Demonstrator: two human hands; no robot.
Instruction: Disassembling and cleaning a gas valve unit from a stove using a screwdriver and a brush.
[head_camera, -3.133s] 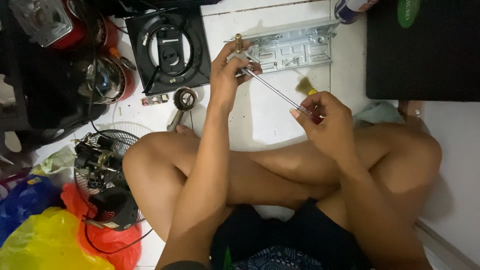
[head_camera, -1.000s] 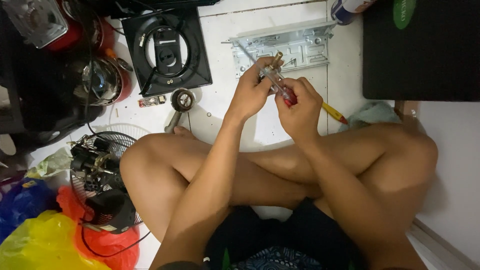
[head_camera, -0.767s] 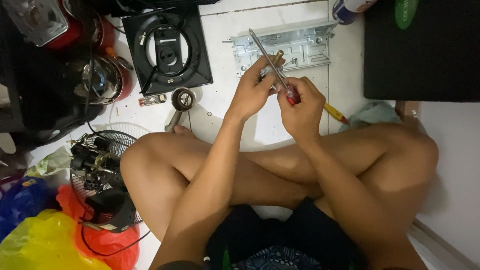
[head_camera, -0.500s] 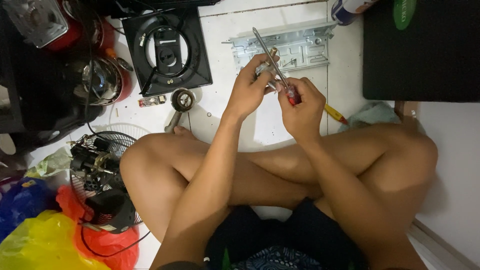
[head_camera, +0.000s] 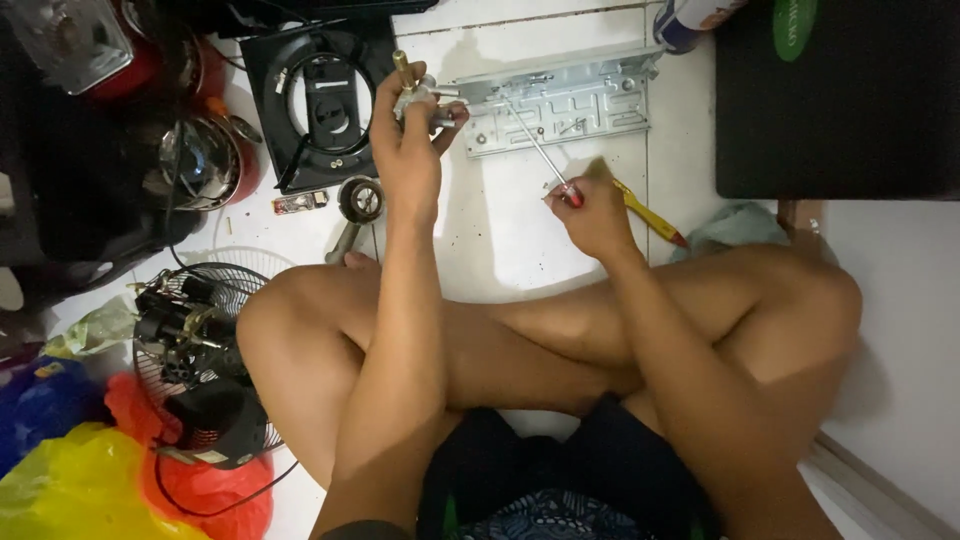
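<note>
I sit cross-legged on a white floor. My left hand is stretched forward and grips a small metal valve part with a brass stem, held beside the left end of a grey metal bracket plate. My right hand holds a red-handled screwdriver, whose thin shaft points up and left over the bracket. A yellow-handled tool lies on the floor just right of that hand.
A black stove burner frame lies at the back left, a round metal ring part near my knee. A fan motor with wire guard, plastic bags, pots and a black mat surround me.
My hands were together at the centre with the screwdriver upright. Now my left hand has reached forward-left with the valve part, and my right hand has lowered the screwdriver toward the bracket.
</note>
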